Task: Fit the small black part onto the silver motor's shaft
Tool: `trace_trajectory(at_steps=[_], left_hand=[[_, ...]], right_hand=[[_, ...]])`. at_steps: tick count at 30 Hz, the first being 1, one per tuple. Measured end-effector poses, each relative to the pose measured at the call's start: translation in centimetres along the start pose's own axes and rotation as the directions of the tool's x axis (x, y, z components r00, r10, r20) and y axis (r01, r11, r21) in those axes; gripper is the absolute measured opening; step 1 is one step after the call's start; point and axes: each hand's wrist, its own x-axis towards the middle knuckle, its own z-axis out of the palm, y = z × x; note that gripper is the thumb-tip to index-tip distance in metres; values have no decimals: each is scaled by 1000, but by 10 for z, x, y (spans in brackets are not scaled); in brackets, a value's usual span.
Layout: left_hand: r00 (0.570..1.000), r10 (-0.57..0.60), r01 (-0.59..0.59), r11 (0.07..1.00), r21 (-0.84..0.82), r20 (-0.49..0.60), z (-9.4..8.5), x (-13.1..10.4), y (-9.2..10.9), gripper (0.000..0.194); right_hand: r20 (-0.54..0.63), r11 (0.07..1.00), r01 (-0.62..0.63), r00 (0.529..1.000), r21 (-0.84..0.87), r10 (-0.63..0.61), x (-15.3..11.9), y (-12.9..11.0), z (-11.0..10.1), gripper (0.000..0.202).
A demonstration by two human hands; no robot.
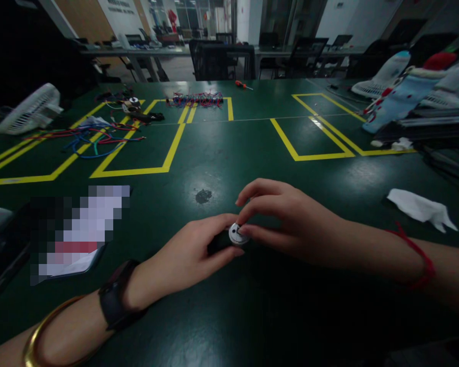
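Observation:
A small round silvery metal part with dark holes in its top face is near the middle of the green table. My left hand comes from the left, its thumb and fingers closed around the sides of the part. My right hand reaches in from the right, with thumb and index finger pinched together at the top of the part. Whatever lies between those right fingertips is too small to make out.
Coloured wires and a wire bundle lie beyond, with an orange screwdriver at the far edge. A blurred flat object is at left, a white tissue at right. Fans and a blue plush stand farther off.

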Motion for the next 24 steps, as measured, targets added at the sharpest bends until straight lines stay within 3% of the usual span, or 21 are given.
trace_trajectory(at_steps=[4, 8, 11, 15, 20, 24], left_hand=[[1000, 0, 0, 1000, 0, -9, 0, 1, 1, 37], [1000, -11, 11, 1000, -21, 0, -1, 1, 3, 33], [999, -26, 26, 999, -25, 18, -2, 1, 4, 34], [999, -37, 37, 999, -22, 23, -2, 0, 3, 38], [998, -58, 58, 998, -5, 34, -3, -1, 1, 38], [998, -62, 62, 998, 4, 30, -3, 0, 2, 37]], right_hand=[[20, 999, -24, 1000, 30, 23, -5, -1, -3, 14], [-100, 976, -115, 986, 182, 135, -15, 6, -8, 16], [-107, 922, -261, 947, 285, 302, -30, 20, -7, 19], [-52, 787, -432, 863, 441, 503, -53, 38, 3, 25], [-61, 664, -414, 820, 623, 569, -64, 42, 12, 22], [-45, 647, -421, 817, 635, 576, -63, 41, 10, 23]])
